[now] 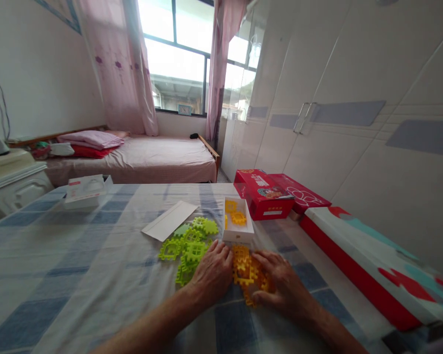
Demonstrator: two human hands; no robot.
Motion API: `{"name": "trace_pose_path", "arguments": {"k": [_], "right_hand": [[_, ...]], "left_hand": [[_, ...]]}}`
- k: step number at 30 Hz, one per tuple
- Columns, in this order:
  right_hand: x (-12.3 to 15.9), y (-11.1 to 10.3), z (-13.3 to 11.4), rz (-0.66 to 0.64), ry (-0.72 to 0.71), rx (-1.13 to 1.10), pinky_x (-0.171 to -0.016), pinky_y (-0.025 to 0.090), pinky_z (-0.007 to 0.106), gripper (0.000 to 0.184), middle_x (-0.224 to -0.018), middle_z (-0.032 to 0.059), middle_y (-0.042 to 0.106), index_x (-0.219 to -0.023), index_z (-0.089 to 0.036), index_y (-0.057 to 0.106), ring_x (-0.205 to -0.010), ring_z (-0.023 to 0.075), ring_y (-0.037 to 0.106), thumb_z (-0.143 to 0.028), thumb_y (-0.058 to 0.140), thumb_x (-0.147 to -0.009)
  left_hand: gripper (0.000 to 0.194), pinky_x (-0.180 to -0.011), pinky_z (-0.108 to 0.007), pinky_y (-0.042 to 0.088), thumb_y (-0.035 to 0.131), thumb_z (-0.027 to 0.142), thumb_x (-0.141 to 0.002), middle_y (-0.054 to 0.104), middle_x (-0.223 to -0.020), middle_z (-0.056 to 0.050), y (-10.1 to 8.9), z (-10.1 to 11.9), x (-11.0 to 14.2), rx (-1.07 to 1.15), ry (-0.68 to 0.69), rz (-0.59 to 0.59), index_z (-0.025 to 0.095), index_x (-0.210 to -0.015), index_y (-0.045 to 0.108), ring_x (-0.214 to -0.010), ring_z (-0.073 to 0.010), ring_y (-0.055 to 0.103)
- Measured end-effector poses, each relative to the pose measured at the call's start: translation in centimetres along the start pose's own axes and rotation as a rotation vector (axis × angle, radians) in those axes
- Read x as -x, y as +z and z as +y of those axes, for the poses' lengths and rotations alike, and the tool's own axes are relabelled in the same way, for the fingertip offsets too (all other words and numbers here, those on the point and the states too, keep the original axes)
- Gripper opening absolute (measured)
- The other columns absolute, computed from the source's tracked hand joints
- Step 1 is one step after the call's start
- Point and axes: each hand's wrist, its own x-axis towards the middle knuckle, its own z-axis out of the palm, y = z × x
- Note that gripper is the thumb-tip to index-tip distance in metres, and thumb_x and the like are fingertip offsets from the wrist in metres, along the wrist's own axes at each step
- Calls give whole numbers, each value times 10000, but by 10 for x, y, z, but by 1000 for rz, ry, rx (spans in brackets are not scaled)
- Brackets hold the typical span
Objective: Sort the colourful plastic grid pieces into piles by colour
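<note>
A pile of orange-yellow interlocking plastic building pieces (244, 268), square with notched edges, lies on the cloth between my two hands. My right hand (282, 278) rests against its right side, thumb and fingers apart around the nearest pieces. On the other side, my left hand (213, 271) lies palm down with fingers extended, between the orange pile and a heap of lime-green building pieces (194, 250). Just beyond the orange pile stands a small open white box (238, 236), with a few yellow pieces (238, 218) inside. What is under my palms is hidden.
A white flat lid (170, 220) lies beyond the green heap. Red boxes (269, 196) and a long red-and-white box (362, 260) line the right side. Another white box (86, 191) sits at the far left of the checked tablecloth (77, 275). A bed (162, 155) stands behind.
</note>
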Motion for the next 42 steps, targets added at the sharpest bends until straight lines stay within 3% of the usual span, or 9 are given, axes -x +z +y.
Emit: {"name": "trace_pose_path", "arguments": {"k": [3, 7, 15, 23, 28, 31, 34, 38, 42], "right_hand": [[-3, 1, -1, 77, -16, -9, -1010, 357, 383, 499, -1249, 98, 543, -1219, -199, 548, -1151, 238, 474, -289, 608, -732], [-7, 0, -2, 118, -58, -38, -972, 395, 351, 464, -1166, 70, 559, -1152, -219, 557, -1094, 219, 498, -186, 593, -691], [-9, 7, 13, 241, 6, -150, -780, 472, 294, 70, -929, 40, 587, -856, -231, 552, -879, 185, 577, -237, 499, -811], [-25, -16, 20, 412, 285, -318, -572, 427, 263, 243, -698, 3, 602, -758, -217, 543, -600, 155, 546, -443, 496, -832], [-78, -43, 0, 540, 304, -399, -644, 435, 270, 227, -737, 11, 636, -790, -197, 583, -682, 168, 583, -404, 492, -815], [-115, -45, -11, 468, 286, -382, -709, 449, 295, 207, -765, 35, 657, -802, -172, 616, -725, 181, 605, -328, 480, -796], [-126, -41, -10, 448, 285, -379, -822, 454, 323, 292, -970, 94, 656, -954, -138, 635, -894, 206, 609, -333, 482, -799], [-81, -44, 7, 380, 240, -258, -989, 372, 386, 422, -1172, 114, 594, -1144, -159, 596, -1118, 237, 526, -407, 511, -812], [-19, -51, 26, -96, 218, -252, -1078, 263, 470, 837, -1432, 119, 396, -1388, -214, 397, -1332, 297, 321, -528, 679, -665]], "left_hand": [[201, -1037, -420, 356, 445, 151, -851, 623, -1011, -61, 11, -1, 4, 56, 16, 42, 159, -997, 584, -1019, -215, 545], [230, -960, -378, 447, 456, 149, -852, 619, -1045, -57, 15, -5, 7, 125, 4, 69, 174, -1055, 561, -1025, -204, 550], [479, -1024, -474, 408, 462, 123, -800, 422, -1399, -122, 14, -8, 6, 52, -33, 281, 189, -1275, 448, -1268, -276, 418], [742, -1050, -485, 368, 510, 88, -700, 276, -1507, -112, 17, -14, 2, 103, -87, 110, 225, -1400, 307, -1329, -271, 354], [667, -1052, -487, 361, 518, 102, -721, 257, -1510, -138, 17, -12, 3, 74, -88, 98, 200, -1365, 375, -1328, -279, 356], [617, -1043, -484, 375, 519, 110, -731, 260, -1508, -144, 19, -14, 4, 60, -81, 97, 184, -1335, 418, -1320, -290, 365], [586, -1040, -482, 383, 516, 116, -741, 261, -1506, -149, 21, -16, 4, 53, -70, 102, 172, -1318, 439, -1316, -293, 372], [581, -1030, -487, 393, 516, 132, -749, 282, -1495, -159, 19, -14, 5, 37, -65, 124, 168, -1323, 431, -1313, -300, 377], [568, -1043, -514, 362, 518, 145, -758, 344, -1463, -166, 16, -9, 3, -3, -76, 163, 169, -1318, 432, -1315, -302, 376]]}}
